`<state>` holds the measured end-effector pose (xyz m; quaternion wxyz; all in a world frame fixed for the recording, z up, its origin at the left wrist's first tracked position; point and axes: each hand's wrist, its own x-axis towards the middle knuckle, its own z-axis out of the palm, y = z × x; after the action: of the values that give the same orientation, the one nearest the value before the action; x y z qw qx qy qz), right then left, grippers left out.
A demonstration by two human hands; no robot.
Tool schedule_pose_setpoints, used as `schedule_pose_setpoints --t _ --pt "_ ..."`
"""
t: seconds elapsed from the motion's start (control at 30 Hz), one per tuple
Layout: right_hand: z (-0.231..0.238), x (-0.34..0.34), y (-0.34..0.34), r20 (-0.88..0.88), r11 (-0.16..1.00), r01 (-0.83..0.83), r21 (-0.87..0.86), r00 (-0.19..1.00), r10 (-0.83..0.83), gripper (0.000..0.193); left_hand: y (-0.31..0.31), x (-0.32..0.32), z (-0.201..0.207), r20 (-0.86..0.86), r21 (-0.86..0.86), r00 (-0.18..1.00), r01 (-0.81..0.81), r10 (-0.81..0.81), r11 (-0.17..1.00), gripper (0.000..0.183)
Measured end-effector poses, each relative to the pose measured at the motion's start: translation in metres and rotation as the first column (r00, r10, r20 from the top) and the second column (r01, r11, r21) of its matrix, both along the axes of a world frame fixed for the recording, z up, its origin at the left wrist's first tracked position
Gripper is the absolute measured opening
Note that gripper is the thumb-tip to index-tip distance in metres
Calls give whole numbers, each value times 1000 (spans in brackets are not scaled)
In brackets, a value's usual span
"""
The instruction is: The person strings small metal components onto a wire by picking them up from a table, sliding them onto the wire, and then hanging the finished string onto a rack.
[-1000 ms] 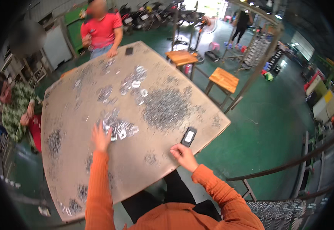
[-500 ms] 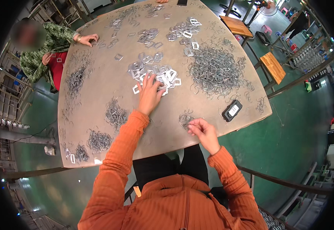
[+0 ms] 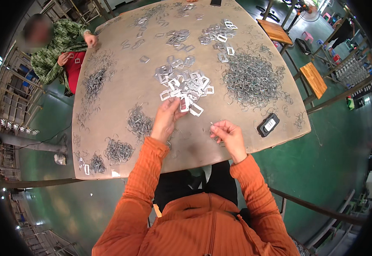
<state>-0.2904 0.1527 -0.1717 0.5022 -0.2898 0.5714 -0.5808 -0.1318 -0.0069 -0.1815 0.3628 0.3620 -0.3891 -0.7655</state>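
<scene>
My left hand (image 3: 165,121) is closed on a flat silver rectangular frame (image 3: 184,105) at the near edge of a pile of similar metal frames (image 3: 190,83). A second frame (image 3: 196,110) lies beside the held one. To the right, my right hand (image 3: 229,136) is raised over the table's near side with thumb and forefinger pinched together. A tiny thin end of bent wire (image 3: 212,124) shows at these fingertips; most of it is hidden.
A big heap of bent wire hooks (image 3: 254,79) spreads on the right of the table (image 3: 203,149). Smaller hook piles (image 3: 140,122) lie left of my arm. A black box-shaped device (image 3: 268,125) sits near the right edge. A co-worker in green (image 3: 68,38) sits at the left edge.
My left hand has drawn back from the pile toward me and now holds a frame. My right hand has lifted off the small wire cluster. The co-worker's hand has pulled back to the table edge.
</scene>
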Motion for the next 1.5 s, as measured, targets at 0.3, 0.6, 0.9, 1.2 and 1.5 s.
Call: schedule_pose_setpoints --t 0.3,0.6,0.9,1.2,1.5 --pt "44 41 -28 -70 990 -51 -132 997 42 13 67 39 12 -517 573 853 287 67 767 20" --pt "60 53 -35 -167 992 -95 -77 983 81 11 72 52 11 -536 516 840 404 -83 755 17" --pt "52 55 -26 -94 993 69 -91 993 -78 9 77 36 28 -139 222 970 227 -199 948 30" --pt "21 40 -1 -104 957 203 -208 968 -228 6 74 3 6 34 119 926 369 -375 922 26" --pt "15 26 1 -51 948 187 -256 977 -207 8 -1 -16 -35 469 -881 491 319 734 350 21"
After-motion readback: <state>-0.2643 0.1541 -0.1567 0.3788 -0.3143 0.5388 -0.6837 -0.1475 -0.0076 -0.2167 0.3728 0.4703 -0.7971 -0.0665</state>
